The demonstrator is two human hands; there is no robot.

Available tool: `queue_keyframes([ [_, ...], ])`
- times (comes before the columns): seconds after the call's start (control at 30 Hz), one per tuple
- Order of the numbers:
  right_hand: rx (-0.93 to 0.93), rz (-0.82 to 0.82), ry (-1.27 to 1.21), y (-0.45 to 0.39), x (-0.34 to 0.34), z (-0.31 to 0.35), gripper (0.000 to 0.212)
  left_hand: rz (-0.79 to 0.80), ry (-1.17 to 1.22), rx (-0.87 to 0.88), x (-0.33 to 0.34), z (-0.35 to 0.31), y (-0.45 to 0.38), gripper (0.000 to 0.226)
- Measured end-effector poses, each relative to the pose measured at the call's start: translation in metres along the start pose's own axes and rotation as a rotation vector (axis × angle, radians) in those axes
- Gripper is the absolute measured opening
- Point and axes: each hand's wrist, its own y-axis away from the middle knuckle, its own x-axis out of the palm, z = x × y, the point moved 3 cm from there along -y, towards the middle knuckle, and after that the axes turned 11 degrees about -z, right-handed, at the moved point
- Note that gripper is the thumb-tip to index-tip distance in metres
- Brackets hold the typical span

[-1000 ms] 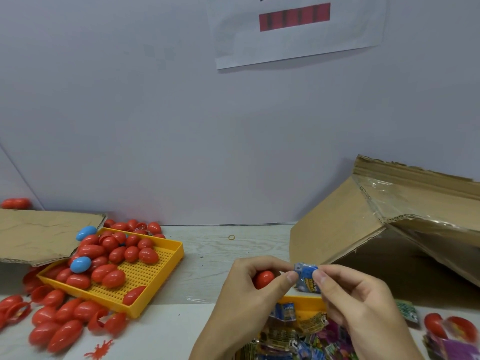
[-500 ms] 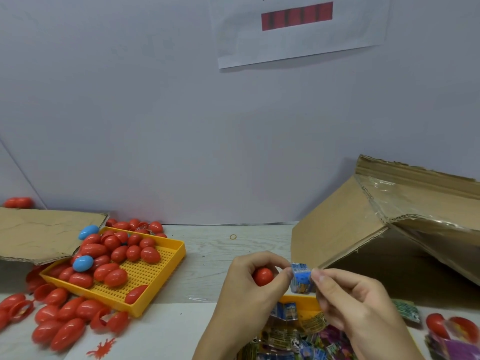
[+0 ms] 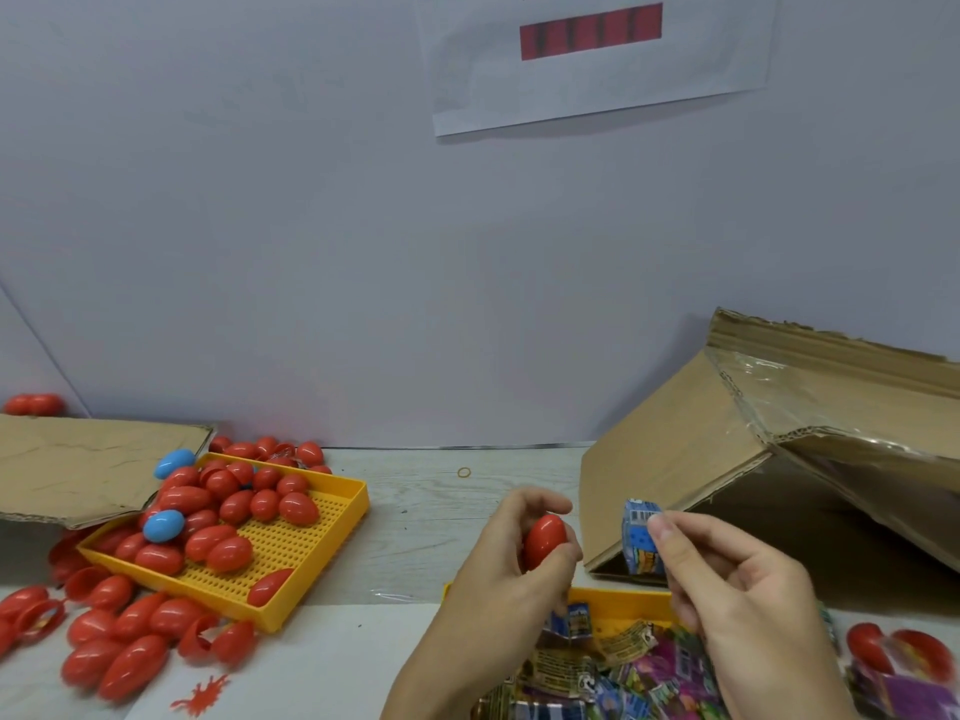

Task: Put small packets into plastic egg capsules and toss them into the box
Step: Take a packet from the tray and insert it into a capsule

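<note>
My left hand (image 3: 498, 579) grips a red plastic egg capsule (image 3: 544, 540) above the table's middle. A small gap to its right, my right hand (image 3: 727, 600) pinches a small blue packet (image 3: 640, 537) upright between thumb and fingers. The cardboard box (image 3: 779, 439) lies tipped on the right, its dark opening just behind the packet. Below my hands a yellow tray (image 3: 618, 608) holds several colourful packets (image 3: 623, 667).
A yellow perforated tray (image 3: 301, 553) at the left holds several red eggs and two blue eggs (image 3: 163, 526). More red eggs (image 3: 119, 652) lie loose in front of it. A flat cardboard flap (image 3: 78, 465) sits at far left. Red capsule halves (image 3: 898, 652) lie at the lower right.
My hands have drawn a little apart. The blue packet has moved right and turned upright, and more of the red egg shows in my left hand.
</note>
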Motion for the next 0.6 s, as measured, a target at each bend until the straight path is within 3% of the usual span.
queue_keyframes([
  [0.13, -0.077, -0.020, 0.074, 0.0028, 0.0004, 0.0033, 0.004, -0.043, 0.009, 0.019, 0.0008, 0.0001, -0.0023, 0.020],
  [0.6, -0.108, -0.068, 0.126, 0.0036, 0.0009, 0.0018, 0.006, -0.148, 0.078, 0.073, -0.0018, -0.0031, -0.0066, 0.028],
])
